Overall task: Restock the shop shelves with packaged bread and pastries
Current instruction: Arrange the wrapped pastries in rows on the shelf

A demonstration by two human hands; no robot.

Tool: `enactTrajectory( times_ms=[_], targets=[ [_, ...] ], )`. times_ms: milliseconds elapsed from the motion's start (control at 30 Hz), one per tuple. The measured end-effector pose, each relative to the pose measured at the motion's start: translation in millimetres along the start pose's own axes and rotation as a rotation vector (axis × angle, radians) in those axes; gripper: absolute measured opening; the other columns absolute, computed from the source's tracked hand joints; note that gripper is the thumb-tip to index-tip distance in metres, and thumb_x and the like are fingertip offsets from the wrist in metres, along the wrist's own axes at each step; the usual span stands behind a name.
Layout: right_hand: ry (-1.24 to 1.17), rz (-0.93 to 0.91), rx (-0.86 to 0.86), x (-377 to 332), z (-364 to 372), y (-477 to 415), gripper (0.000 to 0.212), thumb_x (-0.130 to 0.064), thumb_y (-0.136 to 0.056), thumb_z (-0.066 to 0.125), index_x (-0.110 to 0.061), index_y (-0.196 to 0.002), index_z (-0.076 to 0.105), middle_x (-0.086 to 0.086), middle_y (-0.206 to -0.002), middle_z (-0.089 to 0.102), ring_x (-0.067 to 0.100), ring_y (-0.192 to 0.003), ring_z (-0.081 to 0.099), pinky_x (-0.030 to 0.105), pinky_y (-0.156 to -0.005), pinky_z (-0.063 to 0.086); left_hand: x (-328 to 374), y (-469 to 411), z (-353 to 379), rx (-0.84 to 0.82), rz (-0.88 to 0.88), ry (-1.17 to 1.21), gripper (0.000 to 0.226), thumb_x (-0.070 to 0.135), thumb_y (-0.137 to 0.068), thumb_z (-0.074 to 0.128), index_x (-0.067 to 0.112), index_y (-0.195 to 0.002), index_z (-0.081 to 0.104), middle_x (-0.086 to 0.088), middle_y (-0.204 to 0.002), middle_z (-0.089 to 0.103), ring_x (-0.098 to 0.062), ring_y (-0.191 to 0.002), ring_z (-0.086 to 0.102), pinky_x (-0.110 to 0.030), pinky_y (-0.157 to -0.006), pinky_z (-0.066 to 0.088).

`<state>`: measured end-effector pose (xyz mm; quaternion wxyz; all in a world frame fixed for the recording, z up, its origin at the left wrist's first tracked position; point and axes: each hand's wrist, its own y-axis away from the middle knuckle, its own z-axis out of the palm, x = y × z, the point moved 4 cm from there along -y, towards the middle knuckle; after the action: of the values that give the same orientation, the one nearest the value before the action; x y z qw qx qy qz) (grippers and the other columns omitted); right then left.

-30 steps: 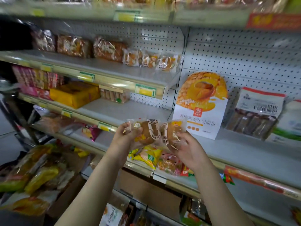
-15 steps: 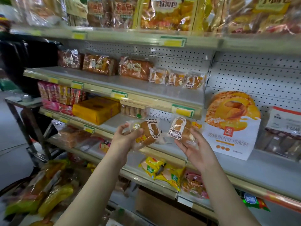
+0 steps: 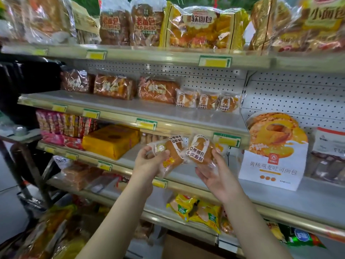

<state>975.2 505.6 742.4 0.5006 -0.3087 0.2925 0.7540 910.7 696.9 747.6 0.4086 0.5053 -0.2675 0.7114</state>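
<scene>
Two held, one per hand: left hand [image 3: 149, 163] grips tilted bun packet [image 3: 173, 156]; right hand [image 3: 218, 176] holds upright bun packet [image 3: 200, 149], just beside at 3 o'clock. Three matching packets [image 3: 207, 100] stand on middle shelf [image 3: 130, 107], 1 o'clock above.

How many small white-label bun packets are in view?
5 bun packets: three side by side on the second shelf, one in the left hand, one in the right hand. Others may be hidden.
</scene>
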Motion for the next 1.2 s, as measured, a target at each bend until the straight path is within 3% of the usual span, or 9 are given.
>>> enactTrajectory(
  times_ms=[100, 267, 433, 567, 733, 833, 967, 1100, 1200],
  targets=[
    [-0.016, 0.053, -0.028, 6.0, 5.0, -6.7, 0.030, -0.042, -0.095, 0.054, -0.018, -0.111, 0.062, 0.010, -0.097, 0.075, 0.031, -0.108, 0.063, 0.045, -0.102, 0.045, -7.7, -4.0, 18.0, 0.016, 0.003, 0.007, 0.041, 0.012, -0.078, 0.082, 0.024, -0.108, 0.057, -0.002, -0.104, 0.070, -0.023, -0.101, 0.069, -0.052, -0.100, 0.049],
    [-0.078, 0.051, -0.069, -8.1, 0.6, -23.3, 0.023, -0.033, -0.096, 0.055, -0.015, -0.109, 0.063, 0.013, -0.100, 0.075, 0.041, -0.116, 0.060, 0.048, -0.097, 0.050, -15.7, -2.2, 38.2, -0.113, -0.013, 0.034, 0.038, 0.024, -0.078, 0.077, 0.014, -0.105, 0.052, -0.007, -0.096, 0.070, -0.021, -0.079, 0.070, -0.033, -0.069, 0.058],
    [0.019, 0.086, -0.079, -14.1, -10.4, -40.2, 0.046, -0.038, -0.081, 0.064, -0.016, -0.122, 0.061, 0.018, -0.122, 0.068, 0.035, -0.108, 0.068, 0.042, -0.082, 0.055, -6.0, -15.9, 32.7, -0.238, -0.142, 0.046, 0.050, 0.053, -0.088, 0.053, 0.007, -0.105, 0.059, -0.005, -0.093, 0.076, -0.026, -0.081, 0.074, -0.032, -0.067, 0.060],
    [0.053, 0.076, -0.134, -17.2, 0.4, -44.3, 0.050, -0.033, -0.079, 0.064, -0.014, -0.125, 0.058, 0.017, -0.114, 0.071, 0.031, -0.091, 0.074, 0.038, -0.069, 0.059, 9.2, -29.0, 27.2, -0.344, -0.174, -0.178, 0.045, 0.048, -0.094, 0.053, 0.012, -0.119, 0.063, -0.012, -0.105, 0.075, -0.023, -0.085, 0.074, -0.032, -0.074, 0.061],
    [0.130, 0.013, -0.219, -19.3, 30.4, -49.3, 0.045, -0.024, -0.085, 0.061, -0.011, -0.128, 0.055, 0.020, -0.116, 0.070, 0.035, -0.102, 0.070, 0.038, -0.074, 0.061, 31.6, -55.5, 13.6, -0.418, -0.194, -0.279, 0.053, 0.045, -0.082, 0.068, 0.014, -0.125, 0.061, -0.007, -0.111, 0.074, -0.028, -0.105, 0.070, -0.045, -0.096, 0.054],
    [0.204, -0.044, -0.220, -17.7, 53.8, -55.9, 0.046, -0.025, -0.085, 0.062, -0.010, -0.127, 0.054, 0.022, -0.116, 0.070, 0.034, -0.100, 0.071, 0.038, -0.078, 0.061, 44.4, -76.0, 1.3, -0.441, -0.201, -0.274, 0.029, 0.029, -0.092, 0.066, 0.010, -0.114, 0.061, -0.001, -0.085, 0.075, -0.017, -0.075, 0.072, -0.037, -0.071, 0.061],
    [0.205, -0.152, -0.135, -8.8, 76.0, -68.9, 0.065, -0.033, -0.074, 0.077, -0.008, -0.130, 0.055, 0.017, -0.119, 0.070, 0.033, -0.109, 0.068, 0.046, -0.096, 0.054, 62.6, -103.3, -27.8, -0.360, -0.132, -0.187, 0.015, 0.016, -0.092, 0.067, 0.009, -0.103, 0.061, -0.001, -0.074, 0.070, -0.009, -0.054, 0.065, -0.023, -0.047, 0.049],
    [0.284, -0.224, -0.028, 9.3, 97.7, -76.5, 0.061, -0.030, -0.070, 0.075, -0.008, -0.125, 0.061, 0.010, -0.107, 0.074, 0.023, -0.092, 0.071, 0.035, -0.084, 0.055, 81.6, -131.2, -62.9, -0.258, -0.032, -0.155, 0.014, 0.020, -0.085, 0.076, 0.019, -0.091, 0.063, -0.001, -0.083, 0.071, -0.005, -0.056, 0.062, -0.020, -0.054, 0.045],
    [0.297, -0.252, -0.005, 23.5, 109.8, -80.6, 0.060, -0.031, -0.068, 0.078, -0.007, -0.121, 0.064, 0.012, -0.113, 0.073, 0.022, -0.095, 0.071, 0.030, -0.082, 0.054, 95.2, -145.0, -77.2, -0.223, -0.024, -0.107, 0.018, 0.014, -0.085, 0.076, 0.015, -0.095, 0.061, -0.016, -0.099, 0.073, -0.021, -0.074, 0.069, -0.032, -0.066, 0.056]
  ],
)
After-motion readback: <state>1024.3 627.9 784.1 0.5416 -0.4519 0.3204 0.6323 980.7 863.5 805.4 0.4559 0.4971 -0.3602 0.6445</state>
